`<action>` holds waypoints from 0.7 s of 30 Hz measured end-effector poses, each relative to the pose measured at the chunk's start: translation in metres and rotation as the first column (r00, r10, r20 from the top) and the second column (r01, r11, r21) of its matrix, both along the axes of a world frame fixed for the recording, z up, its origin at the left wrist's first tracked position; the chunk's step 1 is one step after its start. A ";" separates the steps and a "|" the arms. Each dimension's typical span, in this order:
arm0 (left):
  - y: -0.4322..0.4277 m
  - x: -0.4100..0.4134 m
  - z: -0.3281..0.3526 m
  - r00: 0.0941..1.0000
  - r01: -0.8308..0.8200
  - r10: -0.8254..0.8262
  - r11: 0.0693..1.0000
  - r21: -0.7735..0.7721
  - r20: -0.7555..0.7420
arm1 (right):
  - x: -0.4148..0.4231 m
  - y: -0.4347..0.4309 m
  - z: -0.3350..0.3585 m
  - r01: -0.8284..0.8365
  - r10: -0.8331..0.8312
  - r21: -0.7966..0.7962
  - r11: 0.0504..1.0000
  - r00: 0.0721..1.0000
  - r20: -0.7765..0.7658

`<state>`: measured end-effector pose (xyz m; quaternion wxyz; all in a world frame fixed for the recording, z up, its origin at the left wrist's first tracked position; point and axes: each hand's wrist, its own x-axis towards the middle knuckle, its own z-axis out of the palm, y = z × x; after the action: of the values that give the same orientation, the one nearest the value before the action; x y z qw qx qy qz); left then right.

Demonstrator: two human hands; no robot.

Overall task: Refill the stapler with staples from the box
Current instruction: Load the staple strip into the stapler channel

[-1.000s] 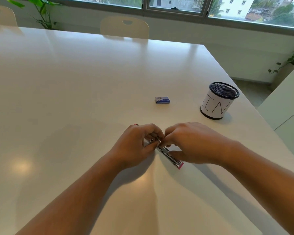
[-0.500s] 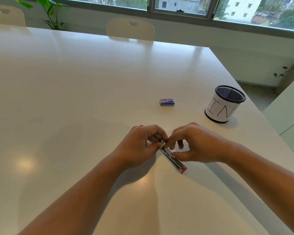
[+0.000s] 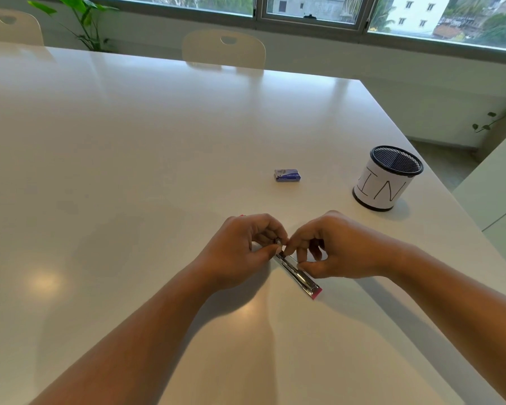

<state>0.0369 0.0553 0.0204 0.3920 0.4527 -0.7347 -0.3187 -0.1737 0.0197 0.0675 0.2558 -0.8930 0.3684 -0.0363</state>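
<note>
A small pink stapler (image 3: 300, 277) lies opened flat on the white table (image 3: 129, 171), its bare metal staple channel pointing toward me and ending in a pink tip. My left hand (image 3: 243, 251) grips the stapler's far end. My right hand (image 3: 333, 248) pinches with thumb and forefinger at the far end of the channel, touching the left hand's fingertips; what sits between the fingers is too small to make out. The blue staple box (image 3: 287, 175) lies shut on the table beyond both hands.
A black mesh pen cup (image 3: 387, 178) wrapped in white paper lettered "IN" stands at the right, near the table's right edge. Two pale chairs (image 3: 224, 48) stand at the far edge, under the window.
My right hand's fingers have lifted and spread, uncovering more of the metal channel. The left hand holds the same grip. The stapler stays in place.
</note>
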 end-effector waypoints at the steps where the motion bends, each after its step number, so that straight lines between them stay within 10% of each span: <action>1: 0.000 0.000 0.000 1.000 0.001 -0.001 1.000 0.000 -0.001 | 0.000 0.001 0.000 0.004 -0.005 0.010 1.000 1.000 0.016; 21: -0.002 0.000 -0.001 1.000 -0.005 0.005 1.000 0.003 0.016 | 0.008 0.002 0.008 -0.083 0.065 -0.126 0.989 0.988 -0.143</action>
<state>0.0373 0.0538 0.0193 0.3862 0.4576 -0.7362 -0.3154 -0.1656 0.0215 0.0754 0.1714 -0.9214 0.3487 0.0109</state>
